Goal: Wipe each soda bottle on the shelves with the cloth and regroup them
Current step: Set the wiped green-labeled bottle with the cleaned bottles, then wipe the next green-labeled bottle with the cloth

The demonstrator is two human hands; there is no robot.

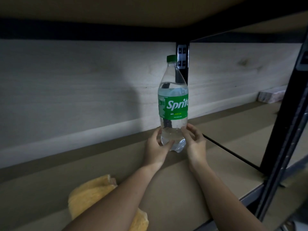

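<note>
I see the yellow cloth (86, 195) lying loose on the shelf board (175, 189) at left. My left hand (156, 147) curls round the upright Sprite bottle (173, 104) at its base; my right hand (195, 142) touches its other side, fingers loosely bent.

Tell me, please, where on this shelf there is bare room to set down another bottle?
Bare board runs left of the clear green-labelled Sprite bottle along the pale back wall. More lies right of it, towards the black upright post. It is crowded at the front, where the yellow cloth lies under the left forearm.
</note>
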